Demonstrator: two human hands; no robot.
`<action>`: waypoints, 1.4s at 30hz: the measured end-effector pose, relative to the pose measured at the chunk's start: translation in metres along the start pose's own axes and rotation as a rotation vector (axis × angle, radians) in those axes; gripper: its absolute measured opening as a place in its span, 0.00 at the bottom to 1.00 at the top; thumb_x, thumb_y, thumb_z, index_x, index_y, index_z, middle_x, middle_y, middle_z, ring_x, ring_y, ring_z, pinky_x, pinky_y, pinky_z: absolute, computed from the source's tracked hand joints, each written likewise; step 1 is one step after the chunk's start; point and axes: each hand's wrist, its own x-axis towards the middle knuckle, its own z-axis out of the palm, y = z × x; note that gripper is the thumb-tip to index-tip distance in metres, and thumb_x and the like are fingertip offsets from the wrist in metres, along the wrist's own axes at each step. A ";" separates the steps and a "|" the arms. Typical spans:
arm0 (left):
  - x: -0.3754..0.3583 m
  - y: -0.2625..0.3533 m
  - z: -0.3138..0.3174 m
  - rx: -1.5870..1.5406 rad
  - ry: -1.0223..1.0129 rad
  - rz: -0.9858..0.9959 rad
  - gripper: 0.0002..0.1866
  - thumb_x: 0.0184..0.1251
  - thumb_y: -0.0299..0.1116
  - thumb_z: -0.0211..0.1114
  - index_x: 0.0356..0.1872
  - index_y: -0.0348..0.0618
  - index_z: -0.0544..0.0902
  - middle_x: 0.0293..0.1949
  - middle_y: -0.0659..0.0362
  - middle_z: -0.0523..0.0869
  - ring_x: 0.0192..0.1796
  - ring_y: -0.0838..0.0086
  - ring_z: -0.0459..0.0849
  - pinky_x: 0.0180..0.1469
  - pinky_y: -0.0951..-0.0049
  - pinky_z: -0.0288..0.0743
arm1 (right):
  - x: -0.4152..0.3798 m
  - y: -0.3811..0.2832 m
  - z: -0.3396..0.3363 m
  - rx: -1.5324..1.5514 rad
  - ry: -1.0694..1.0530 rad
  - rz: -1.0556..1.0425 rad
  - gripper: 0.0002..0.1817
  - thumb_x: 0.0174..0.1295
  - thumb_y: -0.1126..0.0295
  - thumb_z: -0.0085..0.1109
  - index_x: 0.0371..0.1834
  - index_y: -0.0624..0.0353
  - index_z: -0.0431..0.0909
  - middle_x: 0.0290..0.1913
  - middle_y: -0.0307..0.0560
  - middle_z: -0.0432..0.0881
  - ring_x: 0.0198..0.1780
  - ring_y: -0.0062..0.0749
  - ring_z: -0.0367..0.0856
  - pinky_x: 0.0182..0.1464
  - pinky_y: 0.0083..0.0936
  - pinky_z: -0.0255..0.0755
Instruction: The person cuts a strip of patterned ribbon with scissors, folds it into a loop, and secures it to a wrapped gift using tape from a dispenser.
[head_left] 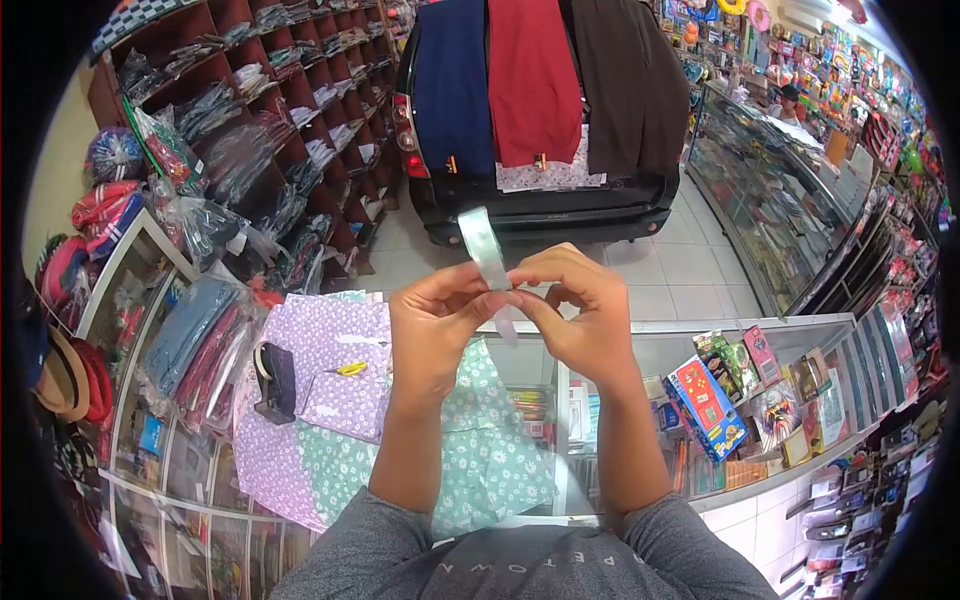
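In the head view, both hands come together above the counter [640,345], and the tape [483,243] is between them, its roll tilted and seen nearly edge-on, standing up from the fingertips. The left hand [430,318] is partly closed, with thumb and fingers pinched on the lower part of the tape. The right hand [590,315] is half curled, its thumb and forefinger tips drawn together at the same spot, touching or almost touching the left thumb; whether it grips the roll or only a loose end cannot be told. A pale strip [506,328] shows just below the thumbs. Beneath the hands, paper [490,460] with white daisies on green lies on the counter, and lilac flowered paper [345,315] lies beside it, to the left. On the lilac paper are a black dispenser [274,385] and, near it, a yellow cutter [351,369]. Farther left, bagged clothes [195,345] are stacked. To the right of the right forearm, well apart from the tape, a blue and red box [706,410] lies tilted among small packets. Beyond the counter stands a black car [550,215], with navy, red and dark brown cloths [533,85] draped over its back. A person [788,103] in a dark cap is behind the far glass case [770,180].
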 end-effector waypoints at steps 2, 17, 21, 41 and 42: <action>-0.001 -0.002 -0.001 -0.295 0.012 -0.011 0.15 0.62 0.17 0.68 0.50 0.33 0.82 0.41 0.51 0.88 0.43 0.69 0.88 0.49 0.74 0.83 | 0.001 -0.002 -0.002 0.039 -0.010 -0.028 0.11 0.49 0.85 0.67 0.36 0.62 0.86 0.38 0.45 0.86 0.36 0.27 0.80 0.25 0.16 0.68; 0.003 -0.001 -0.012 -0.730 -0.158 -0.234 0.17 0.67 0.23 0.65 0.55 0.35 0.78 0.39 0.58 0.85 0.43 0.74 0.86 0.49 0.76 0.84 | -0.005 -0.001 -0.008 -0.217 -0.288 -0.415 0.22 0.41 0.77 0.72 0.42 0.41 0.89 0.24 0.34 0.75 0.27 0.27 0.75 0.27 0.25 0.71; 0.002 0.000 -0.011 -0.699 -0.171 -0.224 0.17 0.67 0.23 0.65 0.56 0.35 0.77 0.39 0.60 0.84 0.44 0.75 0.85 0.51 0.76 0.83 | -0.004 0.001 -0.008 -0.225 -0.319 -0.424 0.15 0.43 0.75 0.73 0.36 0.46 0.88 0.23 0.33 0.76 0.26 0.27 0.76 0.27 0.26 0.70; -0.006 -0.002 0.004 -0.459 -0.087 -0.018 0.12 0.65 0.21 0.67 0.49 0.35 0.82 0.43 0.57 0.87 0.46 0.76 0.84 0.52 0.73 0.78 | -0.012 -0.019 -0.004 0.738 -0.148 0.284 0.08 0.61 0.83 0.62 0.43 0.68 0.81 0.40 0.46 0.83 0.29 0.18 0.80 0.23 0.11 0.65; -0.007 0.001 0.004 -0.456 -0.062 -0.061 0.12 0.64 0.19 0.67 0.48 0.36 0.83 0.43 0.57 0.87 0.47 0.76 0.85 0.53 0.73 0.78 | -0.010 -0.021 -0.003 0.720 -0.120 0.304 0.07 0.61 0.82 0.63 0.42 0.68 0.82 0.38 0.44 0.83 0.29 0.17 0.79 0.23 0.11 0.65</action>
